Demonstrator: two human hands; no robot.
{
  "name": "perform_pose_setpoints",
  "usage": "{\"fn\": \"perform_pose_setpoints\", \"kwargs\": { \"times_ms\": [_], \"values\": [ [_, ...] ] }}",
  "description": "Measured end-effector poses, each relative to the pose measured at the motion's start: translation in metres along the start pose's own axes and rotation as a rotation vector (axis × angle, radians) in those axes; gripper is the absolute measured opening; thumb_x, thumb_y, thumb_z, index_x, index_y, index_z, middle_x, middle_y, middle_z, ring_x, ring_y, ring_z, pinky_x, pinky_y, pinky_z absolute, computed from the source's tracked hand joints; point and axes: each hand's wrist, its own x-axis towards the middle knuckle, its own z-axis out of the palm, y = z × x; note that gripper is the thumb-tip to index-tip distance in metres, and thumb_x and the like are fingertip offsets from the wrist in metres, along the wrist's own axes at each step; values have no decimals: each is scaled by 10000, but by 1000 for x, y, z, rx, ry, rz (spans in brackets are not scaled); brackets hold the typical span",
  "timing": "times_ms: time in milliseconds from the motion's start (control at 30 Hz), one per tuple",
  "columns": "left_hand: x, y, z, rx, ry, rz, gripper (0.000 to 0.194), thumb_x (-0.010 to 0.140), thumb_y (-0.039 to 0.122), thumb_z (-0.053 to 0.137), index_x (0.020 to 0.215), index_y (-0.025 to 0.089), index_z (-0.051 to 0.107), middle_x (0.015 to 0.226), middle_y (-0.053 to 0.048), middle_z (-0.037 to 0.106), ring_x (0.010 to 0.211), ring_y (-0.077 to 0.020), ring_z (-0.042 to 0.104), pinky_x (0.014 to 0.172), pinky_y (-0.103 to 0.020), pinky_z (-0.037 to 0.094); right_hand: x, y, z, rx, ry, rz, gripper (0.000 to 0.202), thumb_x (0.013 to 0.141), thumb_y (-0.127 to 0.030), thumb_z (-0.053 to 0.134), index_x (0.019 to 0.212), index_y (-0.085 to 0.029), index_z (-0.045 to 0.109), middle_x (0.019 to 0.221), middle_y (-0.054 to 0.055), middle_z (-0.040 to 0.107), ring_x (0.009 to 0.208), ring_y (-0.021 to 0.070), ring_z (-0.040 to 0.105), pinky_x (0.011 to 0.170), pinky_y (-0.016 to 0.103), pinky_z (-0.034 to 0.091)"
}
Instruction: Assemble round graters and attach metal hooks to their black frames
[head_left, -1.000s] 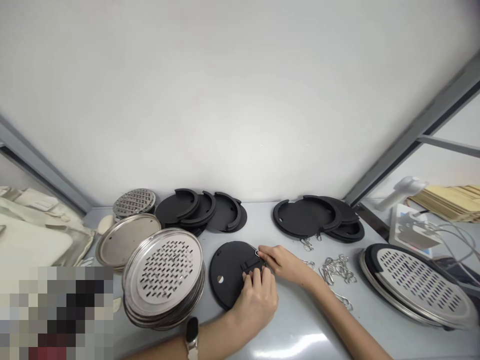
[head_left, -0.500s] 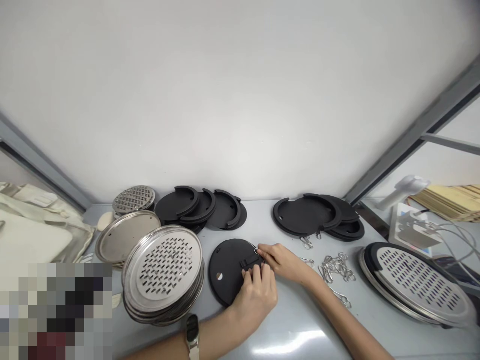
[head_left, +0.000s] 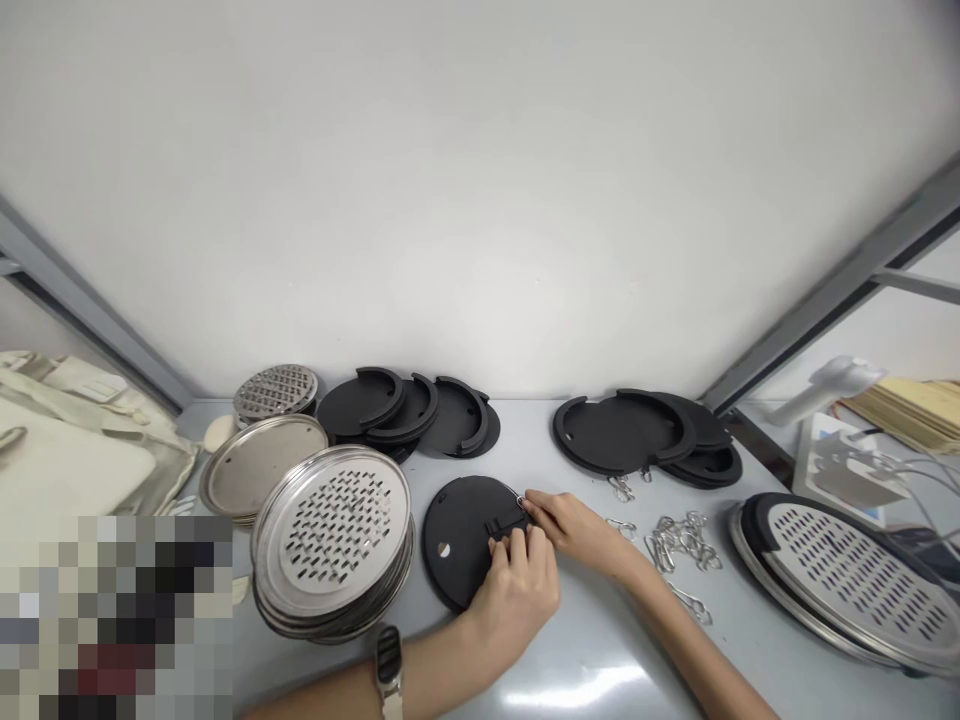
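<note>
A black round plate [head_left: 457,545], with a hole on its left and a raised catch near its right edge, lies in front of me on the bench. My left hand [head_left: 514,590], wearing a watch on its wrist, curls its fingers over the plate's right part, by the catch. Closed in a pinch at the upper right edge, my right hand [head_left: 574,530] grips a small metal wire clip [head_left: 520,502]; the fingers hide most of it. To the right of that hand, loose wire clips [head_left: 682,541] lie in a pile.
Left stand stacked round metal graters [head_left: 337,530] and plain metal discs [head_left: 262,465]. Black round holders [head_left: 375,400] lie along the back wall, with more black holders [head_left: 619,435] to the right. Oval-looking graters [head_left: 847,570] rest at the right edge, near a white device [head_left: 840,470].
The whole view has shifted slightly, so things sit a little further right. Both hands keep nearly the same hold at the plate's right edge.
</note>
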Motion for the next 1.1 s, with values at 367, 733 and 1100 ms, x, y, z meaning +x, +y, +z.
{"fn": "perform_pose_setpoints", "kwargs": {
  "times_ms": [367, 733, 1100],
  "values": [
    [0, -6, -2, -42, -20, 13, 171, 837, 188, 538, 962, 83, 590, 826, -46, 470, 724, -165, 501, 598, -294, 440, -3, -3, -11, 93, -40, -20, 296, 957, -277, 341, 672, -199, 342, 558, -61, 359, 522, 95, 321, 521, 244, 265],
    [0, -7, -2, -51, -11, 10, 143, 837, 206, 532, 910, 92, 578, 800, -38, 456, 706, -160, 485, 590, -291, 425, -3, 1, -11, 107, -70, -40, 261, 934, -254, 356, 679, -204, 322, 568, -74, 325, 521, 89, 289, 511, 236, 253],
    [1, -7, -2, -58, 6, 8, 123, 836, 198, 530, 894, 98, 573, 805, -42, 478, 699, -157, 495, 588, -285, 429, -3, 2, -10, 20, -35, -78, 218, 956, -239, 336, 752, -211, 409, 578, -51, 398, 515, 111, 339, 532, 252, 269]
  ]
}}
